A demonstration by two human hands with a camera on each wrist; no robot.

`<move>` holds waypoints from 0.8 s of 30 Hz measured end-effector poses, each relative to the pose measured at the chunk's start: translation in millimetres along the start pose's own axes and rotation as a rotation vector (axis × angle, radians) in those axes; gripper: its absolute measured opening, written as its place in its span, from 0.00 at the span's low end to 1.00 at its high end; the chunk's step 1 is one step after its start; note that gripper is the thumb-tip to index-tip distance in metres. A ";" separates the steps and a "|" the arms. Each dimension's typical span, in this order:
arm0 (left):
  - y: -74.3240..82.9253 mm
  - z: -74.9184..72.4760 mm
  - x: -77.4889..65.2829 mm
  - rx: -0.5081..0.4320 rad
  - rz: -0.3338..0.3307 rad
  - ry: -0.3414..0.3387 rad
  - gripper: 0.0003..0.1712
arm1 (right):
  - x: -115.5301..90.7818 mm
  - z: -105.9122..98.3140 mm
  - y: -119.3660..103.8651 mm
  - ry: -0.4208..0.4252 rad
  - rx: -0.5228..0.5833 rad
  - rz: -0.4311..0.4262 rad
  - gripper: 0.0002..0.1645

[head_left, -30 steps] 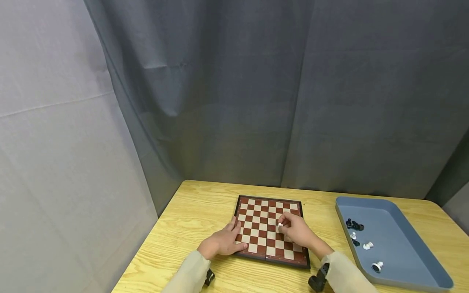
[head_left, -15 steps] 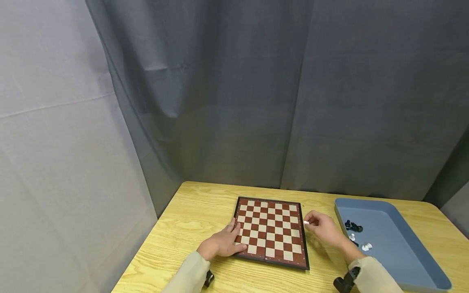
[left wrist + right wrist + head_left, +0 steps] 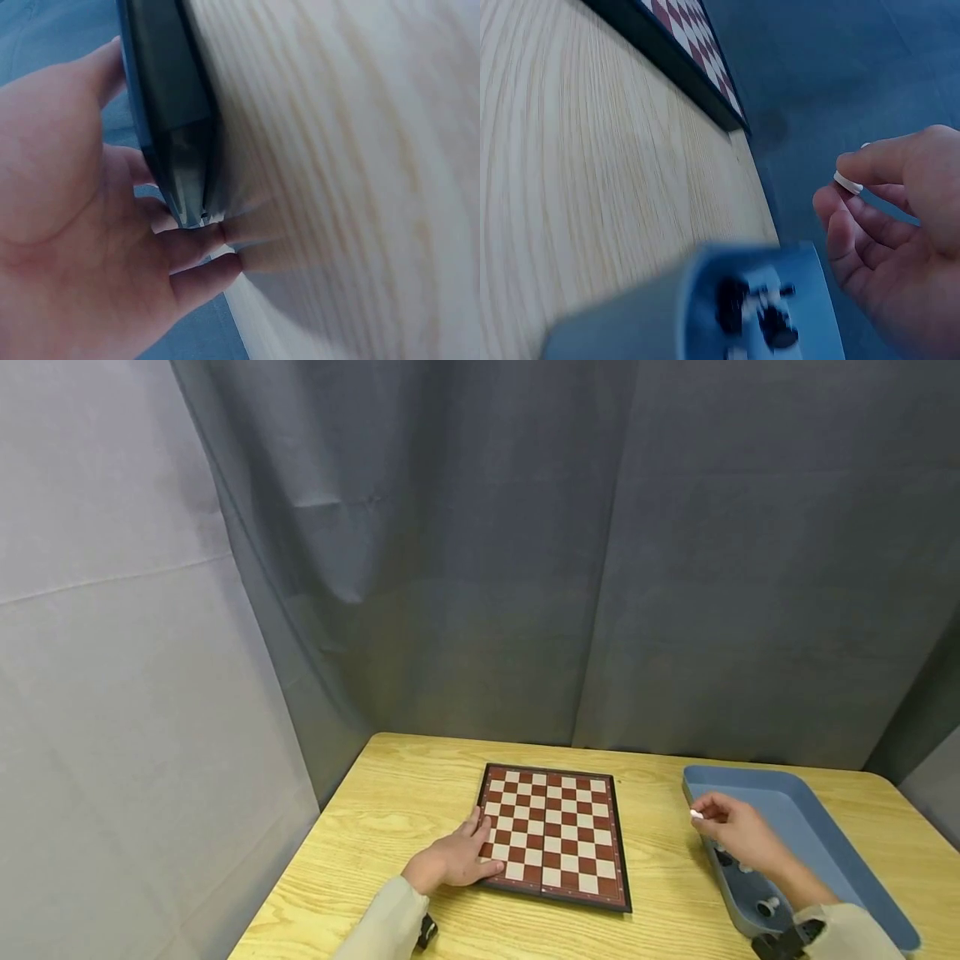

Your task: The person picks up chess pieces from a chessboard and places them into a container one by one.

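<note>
In the head view a red-and-cream chessboard (image 3: 558, 835) with a dark border lies flat on the table. My left hand (image 3: 453, 853) rests at its left edge, fingers spread and fairly straight; the left wrist view shows the fingertips against the board's dark side (image 3: 180, 127) and the tabletop. Between thumb and fingertips, my right hand (image 3: 738, 835) pinches a small white chess piece (image 3: 847, 182), mostly covered by the fingers. That hand is over the left side of a blue-grey tray (image 3: 862, 877), hiding part of its contents.
Inside the tray lie several loose chess pieces, among them a white piece (image 3: 767, 906) and black pieces (image 3: 776, 326). Bare wooden table (image 3: 652, 860) separates board and tray. A grey curtain (image 3: 480, 568) hangs behind the table, a paler one (image 3: 112, 652) at left.
My right hand has carried the white chess piece rightward, from above the board, across the gap, to the tray's left side. The left hand has stayed at the board's edge.
</note>
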State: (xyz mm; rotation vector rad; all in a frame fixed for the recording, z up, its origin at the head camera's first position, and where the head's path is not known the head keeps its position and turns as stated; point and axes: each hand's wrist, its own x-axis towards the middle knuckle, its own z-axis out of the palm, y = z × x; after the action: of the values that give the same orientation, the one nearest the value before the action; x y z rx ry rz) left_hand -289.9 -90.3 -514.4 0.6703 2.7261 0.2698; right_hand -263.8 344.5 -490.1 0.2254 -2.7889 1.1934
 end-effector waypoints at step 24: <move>-0.1 -1.3 -2.3 -0.017 0.003 -0.005 0.47 | -17.6 -50.9 51.7 0.020 -0.195 0.124 0.15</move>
State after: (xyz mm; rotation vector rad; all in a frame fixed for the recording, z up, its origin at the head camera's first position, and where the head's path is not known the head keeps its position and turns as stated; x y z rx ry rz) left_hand -288.5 -91.7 -512.6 0.6699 2.7153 0.2913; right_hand -253.8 418.4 -494.4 0.0244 -2.9134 0.9308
